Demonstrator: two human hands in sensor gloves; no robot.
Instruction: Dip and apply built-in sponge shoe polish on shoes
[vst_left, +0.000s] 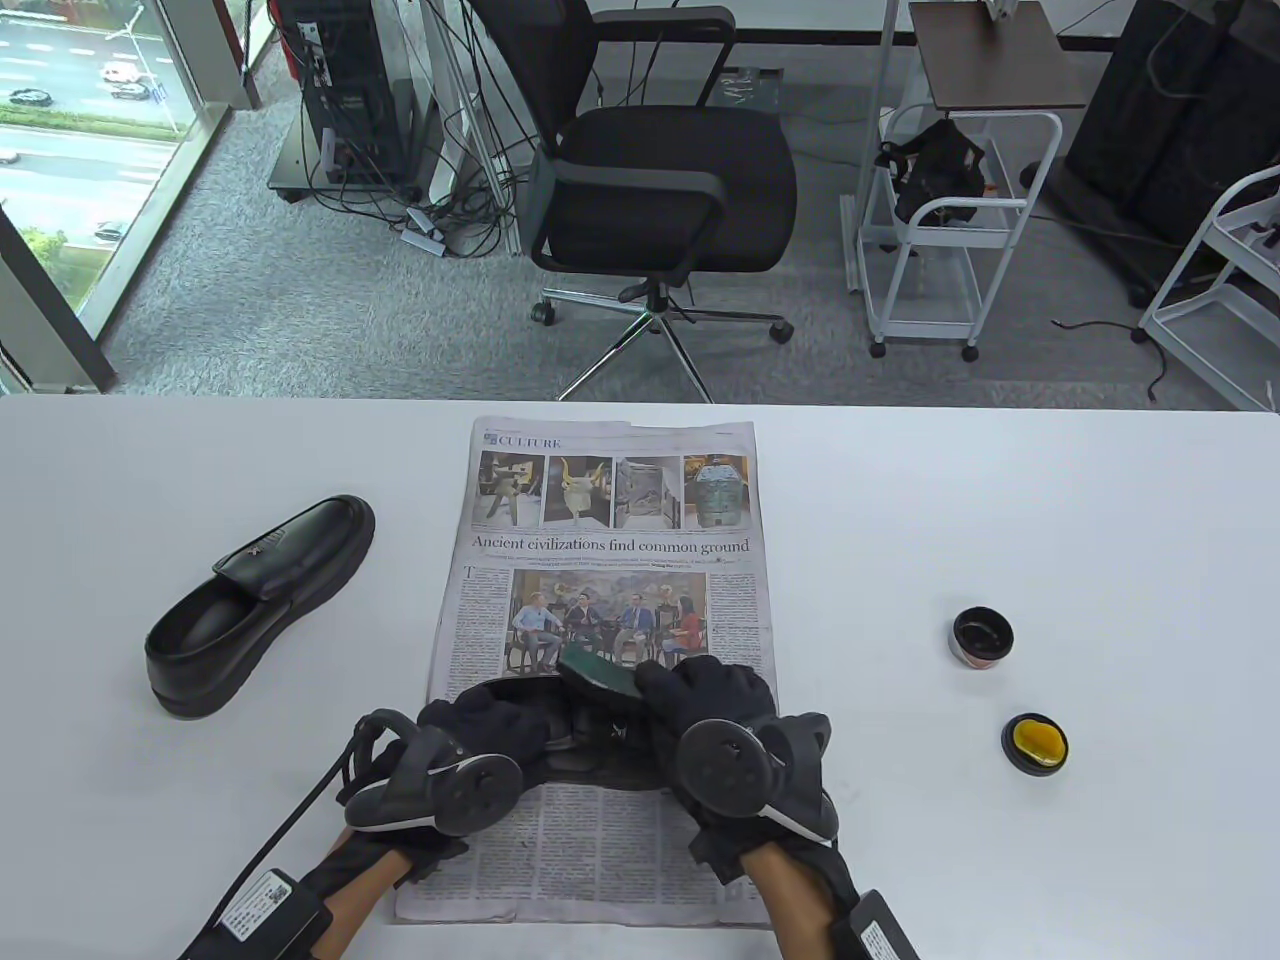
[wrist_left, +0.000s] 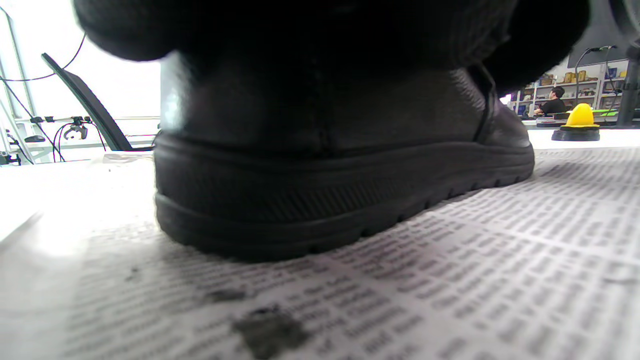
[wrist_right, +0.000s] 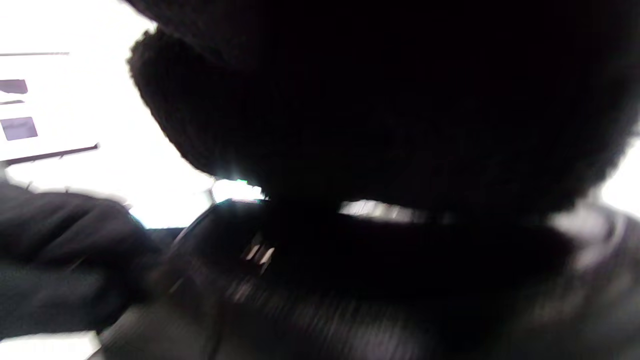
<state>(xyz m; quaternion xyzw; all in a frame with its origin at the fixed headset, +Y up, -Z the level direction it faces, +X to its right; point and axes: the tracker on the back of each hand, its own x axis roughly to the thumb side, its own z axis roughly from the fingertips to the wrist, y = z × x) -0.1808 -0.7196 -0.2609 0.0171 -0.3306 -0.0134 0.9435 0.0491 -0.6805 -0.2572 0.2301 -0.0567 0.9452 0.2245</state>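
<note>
Your left hand (vst_left: 480, 735) sits on the heel end of the black shoe (vst_left: 580, 725) you are working on. The left wrist view shows the gloved fingers (wrist_left: 310, 30) draped over the top of the heel counter, gripping it. That shoe (wrist_left: 330, 165) stands sole-down on the newspaper (vst_left: 610, 560), near the sheet's lower half; most of it is hidden under both gloves in the table view.

Your right hand (vst_left: 715, 710) is over the front of the same shoe and holds a dark green-topped sponge applicator (vst_left: 598, 678) between its fingers. The applicator is tilted and pokes out toward the far side of the hand. Whether the sponge face touches the leather cannot be told. The right wrist view is blurred and mostly black glove (wrist_right: 380, 100), with a strip of shiny shoe upper (wrist_right: 400, 280) below it.

The second black loafer (vst_left: 258, 605) lies on the bare white table (vst_left: 1050, 500), well apart to the left of the newspaper, toe pointing away from you.

To the right of the newspaper, on the table, stand an open round polish tin (vst_left: 982, 636) with a dark inside and, nearer you, a round black lid with a yellow sponge dome (vst_left: 1035, 743). The two are near each other but apart. The left wrist view catches that yellow dome (wrist_left: 577, 122) past the shoe's toe.

Dark smudges (wrist_left: 270, 330) mark the newsprint beside the heel.
</note>
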